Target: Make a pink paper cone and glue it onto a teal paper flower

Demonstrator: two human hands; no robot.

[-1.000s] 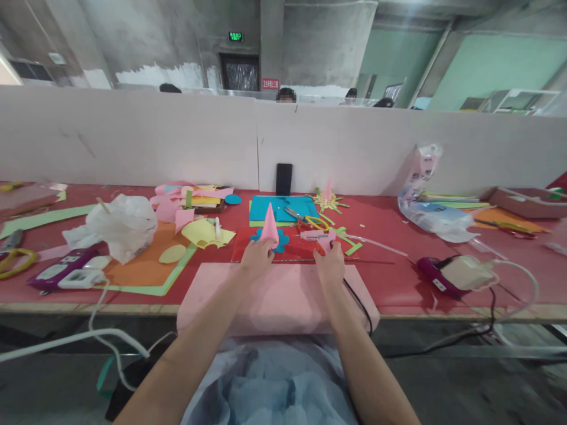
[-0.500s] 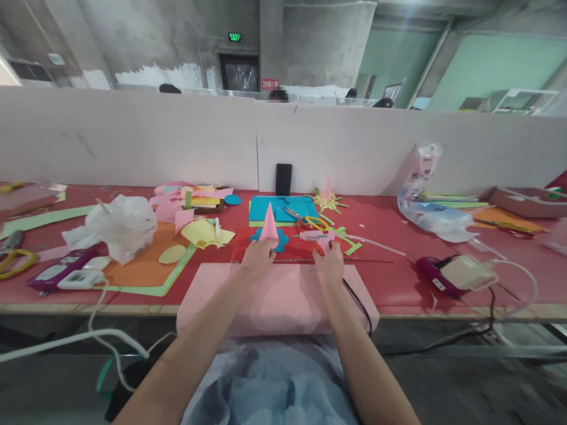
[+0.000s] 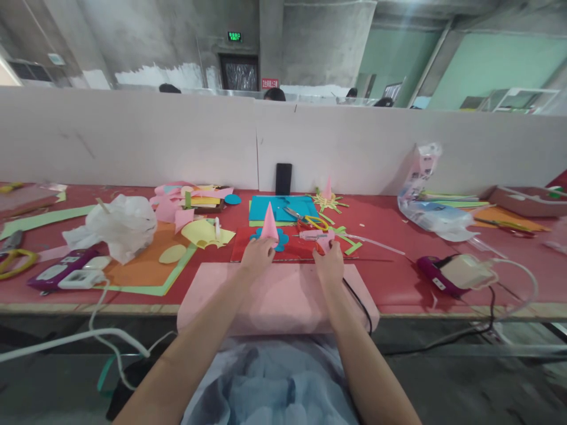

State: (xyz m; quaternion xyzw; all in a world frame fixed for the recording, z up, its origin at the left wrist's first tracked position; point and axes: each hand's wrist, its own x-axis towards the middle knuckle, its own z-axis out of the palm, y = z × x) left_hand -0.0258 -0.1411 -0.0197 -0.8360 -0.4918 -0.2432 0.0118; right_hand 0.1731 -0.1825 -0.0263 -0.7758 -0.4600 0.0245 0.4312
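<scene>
My left hand [image 3: 258, 255] is closed on the lower part of a pink paper cone [image 3: 269, 224], which stands point up. Around the cone's base shows a blue scalloped paper piece [image 3: 282, 243], lying over a red sheet [image 3: 241, 248]. A pink glue gun [image 3: 315, 235] is gripped in my right hand [image 3: 329, 262]; its nozzle points left toward the cone, a short gap away from it. The black cord [image 3: 359, 301] hangs down past my right wrist. Below both wrists lies a pink padded cushion [image 3: 283, 298].
Behind are blue sheets [image 3: 266, 203] with scissors [image 3: 315, 222] and a finished-looking cone with yellow-green strips [image 3: 328, 199]. Paper scraps [image 3: 168, 209] and a crumpled plastic bag [image 3: 121, 224] lie left. Purple power strips [image 3: 66, 270] sit at both sides. A white partition [image 3: 177, 141] closes the back.
</scene>
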